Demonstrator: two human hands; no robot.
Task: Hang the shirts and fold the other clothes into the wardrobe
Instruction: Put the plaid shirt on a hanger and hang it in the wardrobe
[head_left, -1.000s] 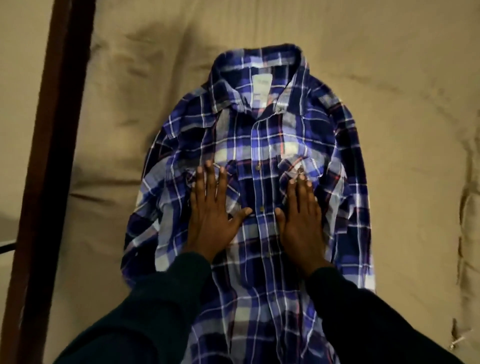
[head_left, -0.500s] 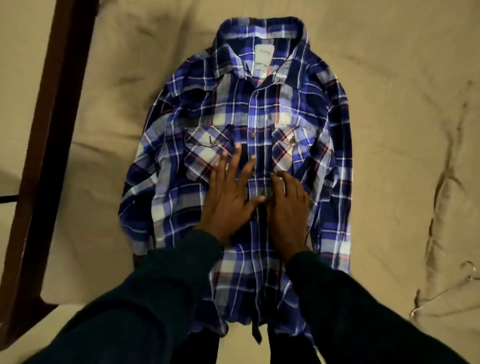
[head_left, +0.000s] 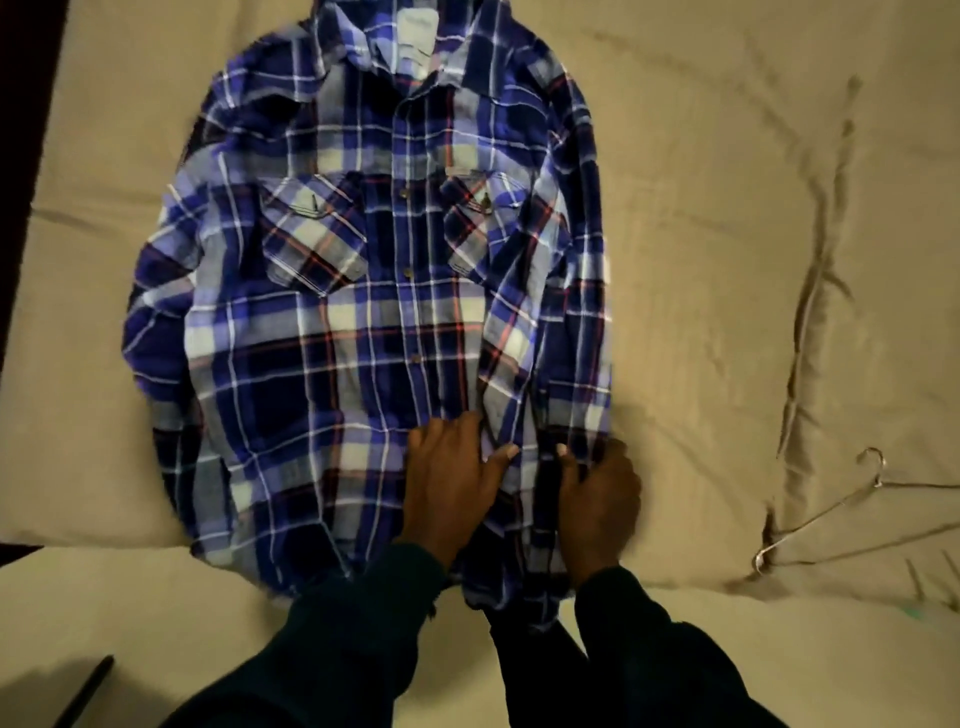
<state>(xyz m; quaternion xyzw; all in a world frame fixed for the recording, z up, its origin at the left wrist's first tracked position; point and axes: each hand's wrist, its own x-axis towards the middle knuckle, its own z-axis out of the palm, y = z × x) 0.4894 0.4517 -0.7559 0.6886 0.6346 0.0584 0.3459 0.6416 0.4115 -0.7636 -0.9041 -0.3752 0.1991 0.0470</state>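
A blue plaid shirt (head_left: 374, 322) lies buttoned and front up on the beige bedsheet (head_left: 701, 260), collar at the top. Both hands are at its lower right part. My left hand (head_left: 449, 483) lies on the fabric with the thumb stretched right over a fold, and its fingertips disappear into that fold. My right hand (head_left: 597, 499) holds the shirt's right edge, thumb on top and fingers curled round it. Dark green sleeves cover both my arms.
A wire hanger (head_left: 831, 514) lies on the sheet to the right of the shirt. A dark wooden bed frame (head_left: 21, 156) runs down the left edge. A thin dark object (head_left: 88, 686) lies at the bottom left.
Both hands slid from the shirt's chest down to its lower right edge. They lay flat before; now they take hold of the fabric. The view moved closer.
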